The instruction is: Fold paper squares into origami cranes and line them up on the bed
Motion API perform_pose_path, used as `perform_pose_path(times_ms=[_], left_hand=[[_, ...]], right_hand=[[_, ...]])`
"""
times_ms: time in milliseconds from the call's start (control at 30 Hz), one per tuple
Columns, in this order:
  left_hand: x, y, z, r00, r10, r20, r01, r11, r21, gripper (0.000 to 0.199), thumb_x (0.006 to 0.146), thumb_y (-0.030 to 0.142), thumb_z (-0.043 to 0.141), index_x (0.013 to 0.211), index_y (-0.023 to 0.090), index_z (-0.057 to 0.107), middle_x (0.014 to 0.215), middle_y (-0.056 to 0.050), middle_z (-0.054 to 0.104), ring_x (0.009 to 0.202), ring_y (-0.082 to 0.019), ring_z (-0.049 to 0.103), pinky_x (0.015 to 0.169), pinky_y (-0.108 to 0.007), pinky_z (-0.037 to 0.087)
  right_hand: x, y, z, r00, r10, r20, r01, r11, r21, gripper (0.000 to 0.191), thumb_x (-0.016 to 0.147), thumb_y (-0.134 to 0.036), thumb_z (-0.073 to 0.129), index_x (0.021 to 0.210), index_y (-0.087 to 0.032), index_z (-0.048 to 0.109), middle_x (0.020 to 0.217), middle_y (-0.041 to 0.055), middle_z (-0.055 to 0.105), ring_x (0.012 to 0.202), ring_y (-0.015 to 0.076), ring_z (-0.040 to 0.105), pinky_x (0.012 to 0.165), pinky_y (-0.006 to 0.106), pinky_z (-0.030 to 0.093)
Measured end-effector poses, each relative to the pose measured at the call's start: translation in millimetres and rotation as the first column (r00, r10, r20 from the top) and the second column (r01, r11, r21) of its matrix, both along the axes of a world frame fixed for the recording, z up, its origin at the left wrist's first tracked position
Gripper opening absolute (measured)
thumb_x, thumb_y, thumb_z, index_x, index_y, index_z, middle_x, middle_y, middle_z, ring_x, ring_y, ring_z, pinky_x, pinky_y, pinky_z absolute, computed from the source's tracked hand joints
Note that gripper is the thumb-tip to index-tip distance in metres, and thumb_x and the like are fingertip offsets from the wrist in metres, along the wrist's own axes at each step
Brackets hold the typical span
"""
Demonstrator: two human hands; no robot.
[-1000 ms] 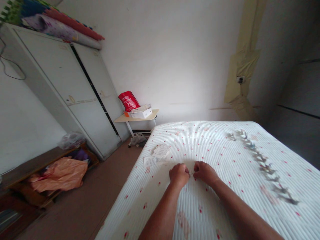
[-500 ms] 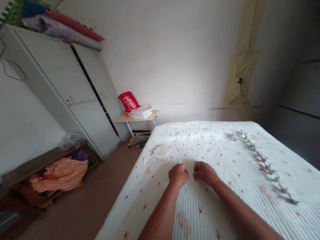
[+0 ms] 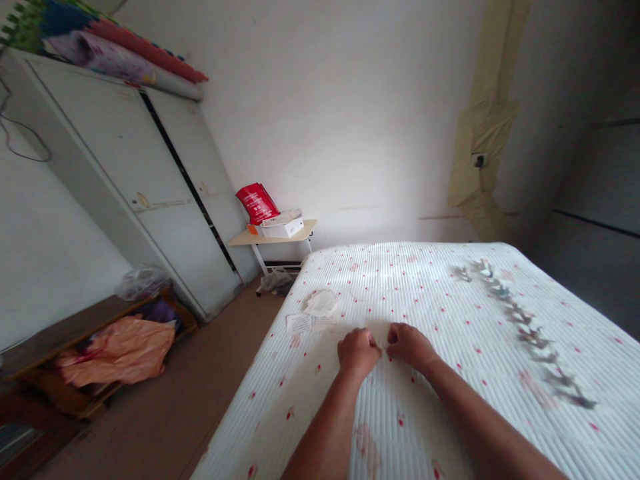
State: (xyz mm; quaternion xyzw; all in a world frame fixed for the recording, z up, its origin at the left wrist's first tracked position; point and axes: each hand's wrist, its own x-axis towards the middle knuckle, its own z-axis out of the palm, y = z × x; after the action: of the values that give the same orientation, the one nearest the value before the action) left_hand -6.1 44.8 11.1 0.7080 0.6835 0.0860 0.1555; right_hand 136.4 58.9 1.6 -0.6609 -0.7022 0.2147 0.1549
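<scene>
Nearest me, the person's two bare forearms are reaching over a bed (image 3: 430,427) with a white ribbed cover dotted in red. The left hand (image 3: 359,350) is curling closed and the right hand (image 3: 410,345) is facing it, just beside; their fingertips are pinching a tiny pale piece (image 3: 385,349) between them, low over the cover (it's too small for me to make out its shape).

Beyond the left hand, toward the bed's left edge, a rounded pile of printed white paper (image 3: 323,302) is lying flat, with rectangular printed slips (image 3: 299,324) resting just on its near side. Off to the right, small grey-and-white folded figures (image 3: 539,338) are forming a slanting row, and one more is sitting beside the far end.

Farther back on the left, a side table with a pale top (image 3: 240,239) is holding a shiny red bag (image 3: 257,203) and a white box (image 3: 284,229). A tall grey cabinet (image 3: 120,147) is standing left of it, carrying rolled coloured mats (image 3: 145,67) on top.
</scene>
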Motion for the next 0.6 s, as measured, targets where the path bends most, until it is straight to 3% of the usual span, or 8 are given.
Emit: perform_pose_path(times_ms=[333, 600], left_hand=[[0.6, 0.0, 1.4, 1.0, 0.005, -0.012, -0.005, 1.0, -0.004, 0.011, 0.075, 0.027, 0.053, 0.08, 0.025, 0.063, 0.09, 0.002, 0.067, 0.083, -0.015, 0.06, 0.066, -0.024, 0.038], [1.7, -2.2, 3.8, 1.0, 0.008, -0.01, -0.008, 1.0, 0.005, 0.011, 0.076, 0.025, 0.052, 0.08, 0.026, 0.062, 0.091, 0.001, 0.066, 0.084, -0.015, 0.059, 0.067, -0.024, 0.038]], right_hand=[[5.0, 4.2, -4.4, 0.999, 0.039, -0.023, -0.039, 0.999, 0.009, 0.011, 0.058, -0.009, 0.056, 0.066, -0.017, 0.059, 0.067, 0.0, 0.061, 0.064, 0.0117, 0.051, 0.054, 0.02, 0.029], [0.5, -0.9, -2.2, 1.0, 0.007, 0.0, -0.007, 0.999, 0.042, 0.006, 0.06, -0.017, 0.06, 0.066, -0.017, 0.058, 0.069, 0.0005, 0.06, 0.063, 0.012, 0.051, 0.054, 0.021, 0.029]])
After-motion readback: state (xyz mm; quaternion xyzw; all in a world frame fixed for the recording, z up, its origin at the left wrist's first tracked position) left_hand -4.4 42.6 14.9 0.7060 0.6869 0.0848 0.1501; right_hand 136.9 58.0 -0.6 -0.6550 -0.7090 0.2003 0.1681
